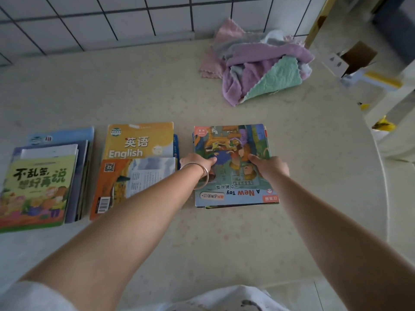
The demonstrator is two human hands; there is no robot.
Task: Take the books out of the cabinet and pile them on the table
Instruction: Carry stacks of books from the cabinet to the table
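Three piles of books lie in a row on the beige table [202, 90]. The left pile [40, 185] has a green picture book on top. The middle pile [137, 162] shows a yellow "English" textbook with an orange book lying on its near half. The right pile [233, 142] is topped by a colourful book titled "A New Toy", upside down to me. My left hand [197, 163], with a silver bangle on the wrist, grips that pile's left edge. My right hand [269, 167] grips its right side, thumb on the cover.
A heap of pink, purple and mint cloths [258, 63] lies at the back right of the table. A tiled wall [112, 16] runs behind. Beyond the table's right edge are an open cardboard box [354, 58] and yellow scraps [382, 125] on the floor.
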